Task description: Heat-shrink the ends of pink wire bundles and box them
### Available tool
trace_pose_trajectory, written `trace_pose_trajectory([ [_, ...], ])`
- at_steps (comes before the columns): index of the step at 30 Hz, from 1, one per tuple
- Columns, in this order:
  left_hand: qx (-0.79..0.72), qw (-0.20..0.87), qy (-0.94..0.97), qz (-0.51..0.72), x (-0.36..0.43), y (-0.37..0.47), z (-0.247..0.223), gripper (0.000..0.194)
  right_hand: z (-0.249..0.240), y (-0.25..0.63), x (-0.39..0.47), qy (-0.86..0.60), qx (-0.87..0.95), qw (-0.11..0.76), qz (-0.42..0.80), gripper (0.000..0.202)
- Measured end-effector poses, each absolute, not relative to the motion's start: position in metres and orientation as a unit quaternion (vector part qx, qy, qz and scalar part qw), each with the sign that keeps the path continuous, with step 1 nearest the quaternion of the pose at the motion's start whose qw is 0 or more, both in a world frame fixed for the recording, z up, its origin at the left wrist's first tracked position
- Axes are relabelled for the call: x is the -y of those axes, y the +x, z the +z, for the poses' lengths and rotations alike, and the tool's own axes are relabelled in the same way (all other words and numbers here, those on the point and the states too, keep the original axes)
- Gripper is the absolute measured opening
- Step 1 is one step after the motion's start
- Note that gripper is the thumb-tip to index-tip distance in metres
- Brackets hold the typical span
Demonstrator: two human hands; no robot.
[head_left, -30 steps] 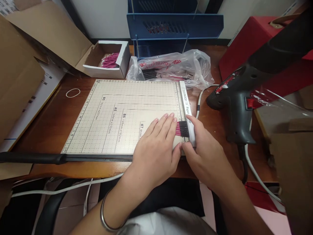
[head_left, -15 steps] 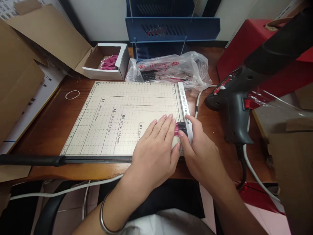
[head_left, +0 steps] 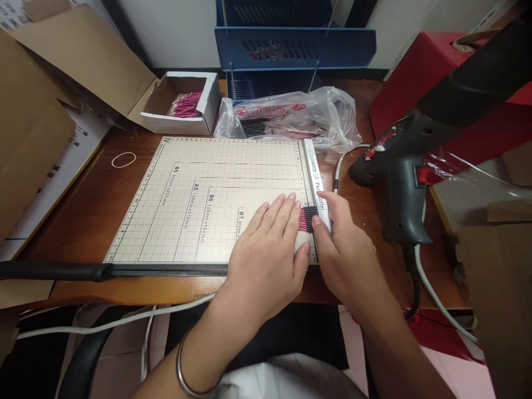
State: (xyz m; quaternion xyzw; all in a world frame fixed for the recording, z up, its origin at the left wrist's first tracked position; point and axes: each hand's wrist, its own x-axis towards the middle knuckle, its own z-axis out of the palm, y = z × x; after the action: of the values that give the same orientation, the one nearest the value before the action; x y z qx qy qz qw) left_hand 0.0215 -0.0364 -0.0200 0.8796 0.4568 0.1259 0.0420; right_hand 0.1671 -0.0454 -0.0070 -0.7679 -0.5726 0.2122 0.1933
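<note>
Pink wires with black ends [head_left: 307, 218] lie on the paper cutter [head_left: 174, 205] by its white strip [head_left: 315, 172], the left hand [head_left: 268, 249] laid over them, grip flattened out, the right hand [head_left: 348, 246] with thumb and forefinger parted beside the strip, though whether its grip pinches anything I cannot tell.

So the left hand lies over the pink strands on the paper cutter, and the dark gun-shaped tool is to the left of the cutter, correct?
Not quite: the head view shows the dark gun-shaped tool to the right of the paper cutter, not the left. The left hand does lie over the pink strands on it.
</note>
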Motion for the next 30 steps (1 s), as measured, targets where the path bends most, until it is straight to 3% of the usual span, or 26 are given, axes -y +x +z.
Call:
trace_pose_trajectory([
  [9, -0.457, 0.043, 0.879, 0.129, 0.037, 0.022, -0.019, 0.060, -0.007, 0.175, 0.045, -0.754, 0.581, 0.192, 0.240, 0.048],
  [15, -0.456, 0.044, 0.878, 0.140, 0.037, 0.022, -0.021, 0.060, -0.011, 0.188, 0.053, -0.717, 0.562, 0.309, 0.272, 0.047],
  [19, -0.443, 0.052, 0.877, 0.179, 0.038, 0.020, -0.019, 0.058, -0.016, 0.184, 0.057, -0.706, 0.564, 0.318, 0.287, 0.053],
  [21, -0.443, 0.054, 0.868, 0.218, 0.036, 0.018, -0.015, 0.053, -0.018, 0.180, 0.058, -0.709, 0.568, 0.305, 0.285, 0.058],
  [25, -0.454, 0.046, 0.845, 0.277, 0.026, 0.013, -0.002, 0.024, -0.020, 0.177, 0.058, -0.718, 0.588, 0.273, 0.253, 0.070],
  [30, -0.436, 0.054, 0.872, 0.215, 0.007, 0.013, 0.009, 0.021, -0.020, 0.177, 0.058, -0.710, 0.612, 0.268, 0.223, 0.071],
])
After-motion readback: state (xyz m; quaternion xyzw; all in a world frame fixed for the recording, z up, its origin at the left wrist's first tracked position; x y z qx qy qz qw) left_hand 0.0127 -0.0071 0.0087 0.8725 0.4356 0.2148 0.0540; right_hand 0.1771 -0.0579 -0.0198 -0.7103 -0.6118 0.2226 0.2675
